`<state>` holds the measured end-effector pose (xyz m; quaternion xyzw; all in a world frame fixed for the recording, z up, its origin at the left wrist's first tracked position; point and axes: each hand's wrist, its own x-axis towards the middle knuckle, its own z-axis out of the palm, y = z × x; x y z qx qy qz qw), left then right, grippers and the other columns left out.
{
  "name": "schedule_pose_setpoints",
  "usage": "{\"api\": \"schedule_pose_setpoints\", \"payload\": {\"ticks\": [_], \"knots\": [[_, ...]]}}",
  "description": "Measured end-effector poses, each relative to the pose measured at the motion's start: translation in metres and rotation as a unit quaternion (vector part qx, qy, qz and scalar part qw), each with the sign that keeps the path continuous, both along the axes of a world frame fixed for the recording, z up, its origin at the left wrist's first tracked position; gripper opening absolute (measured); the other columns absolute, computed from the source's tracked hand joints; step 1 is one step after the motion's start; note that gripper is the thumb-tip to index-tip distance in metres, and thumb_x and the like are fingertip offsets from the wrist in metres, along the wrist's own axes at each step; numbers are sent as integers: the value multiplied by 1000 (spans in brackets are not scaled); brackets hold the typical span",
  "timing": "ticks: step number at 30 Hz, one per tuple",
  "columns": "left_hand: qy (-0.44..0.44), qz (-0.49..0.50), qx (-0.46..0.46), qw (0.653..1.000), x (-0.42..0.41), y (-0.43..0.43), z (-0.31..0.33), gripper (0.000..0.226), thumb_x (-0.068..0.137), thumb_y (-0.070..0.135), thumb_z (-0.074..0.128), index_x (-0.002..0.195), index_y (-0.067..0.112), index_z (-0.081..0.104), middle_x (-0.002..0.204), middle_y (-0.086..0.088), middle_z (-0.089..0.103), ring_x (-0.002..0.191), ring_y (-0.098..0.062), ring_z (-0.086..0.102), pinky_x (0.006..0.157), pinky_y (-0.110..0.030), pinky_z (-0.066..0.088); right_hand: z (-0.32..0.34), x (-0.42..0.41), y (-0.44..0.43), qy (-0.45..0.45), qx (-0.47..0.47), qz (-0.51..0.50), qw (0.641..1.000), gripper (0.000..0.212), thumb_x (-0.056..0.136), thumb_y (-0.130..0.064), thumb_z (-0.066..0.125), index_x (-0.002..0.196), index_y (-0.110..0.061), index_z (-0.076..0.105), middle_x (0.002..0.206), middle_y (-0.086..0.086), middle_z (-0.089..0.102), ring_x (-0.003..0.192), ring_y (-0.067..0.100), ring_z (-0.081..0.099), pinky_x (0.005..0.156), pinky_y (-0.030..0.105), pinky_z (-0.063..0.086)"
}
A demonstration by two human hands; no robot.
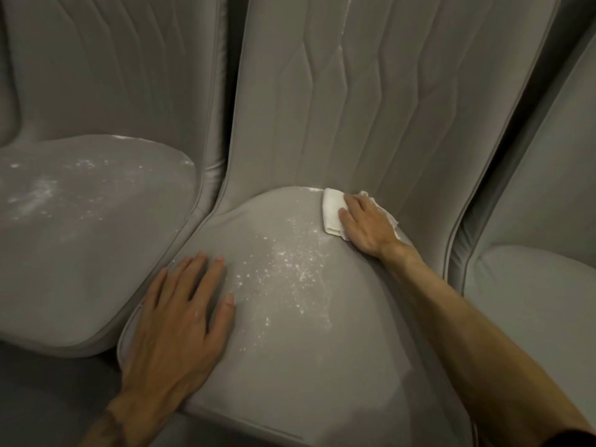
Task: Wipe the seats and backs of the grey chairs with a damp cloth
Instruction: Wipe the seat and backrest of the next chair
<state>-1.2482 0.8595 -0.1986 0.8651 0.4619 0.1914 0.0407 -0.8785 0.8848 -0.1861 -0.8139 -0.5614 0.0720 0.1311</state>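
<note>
Barely begun: right hand presses the cloth flat at the middle seat's back, left hand spread on its front, powder unwiped across its centre.

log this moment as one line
right hand presses white cloth on middle seat rear | left hand flat on seat | white powder mid-seat

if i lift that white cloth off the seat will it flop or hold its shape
Probably floppy: the white cloth lies in soft folds, crumpled edges poking past the right hand. Likely light, since its layers look thin. Should slide over the smooth seat.
</note>
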Motion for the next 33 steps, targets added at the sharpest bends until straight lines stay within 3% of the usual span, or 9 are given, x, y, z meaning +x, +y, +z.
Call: {"api": "schedule_pose_setpoints", "payload": {"ticks": [6,11,14,18,21,25,29,33], "knots": [[7,-6,-2,1000,-2,1,-3,63,105,49,31,158,17,46,159,-11,49,148,-32,45,124,-52,31,1,-11,-14,-39,-35,93,994,48,110,-37,34,145,-8,47,152,14,47,136,34,45,118,43,32],[0,1,-1,1000,-1,1,-3,63,104,48,33,157,18,47,159,-11,49,148,-31,45,123,-53,32,4,-6,-12,-80,-47,-32,995,41,109,-29,34,120,2,58,131,24,58,124,40,48,111,48,34],[2,0,3,1000,-1,1,-3,62,104,47,34,156,18,48,158,-11,51,147,-31,46,123,-52,32,7,-40,23,-96,-31,-38,994,47,108,-35,35,124,2,59,133,25,59,127,39,49,113,47,34],[10,-1,0,1000,0,1,-2,63,103,47,34,156,17,50,157,-11,52,147,-32,47,124,-53,32,6,-47,39,-57,-17,29,998,45,109,-36,34,126,-1,57,137,20,56,131,36,46,116,45,32],[6,-2,0,1000,0,0,0,63,103,46,34,154,15,52,156,-12,53,146,-33,47,123,-54,33,6,-22,21,-23,-11,2,1000,46,109,-33,36,138,0,51,145,20,47,138,36,42,121,42,29],[3,4,-7,1000,0,1,1,63,103,47,34,154,14,53,156,-13,53,145,-34,49,122,-55,34,-1,-41,36,-62,-16,-40,997,48,108,-36,35,131,1,55,138,24,54,131,38,48,116,43,31],[6,2,-19,1000,0,1,0,64,103,49,32,155,17,51,158,-10,52,147,-31,47,123,-56,34,-1,-73,63,-54,-5,44,998,52,107,-45,34,132,-6,55,140,20,56,133,35,46,118,45,31],[15,-5,-19,1000,-3,3,-2,64,104,50,31,157,18,48,160,-9,49,149,-29,45,125,-55,32,4,-37,39,-11,-25,64,998,53,108,-46,35,145,-11,47,154,12,44,147,29,36,122,40,29]]}}
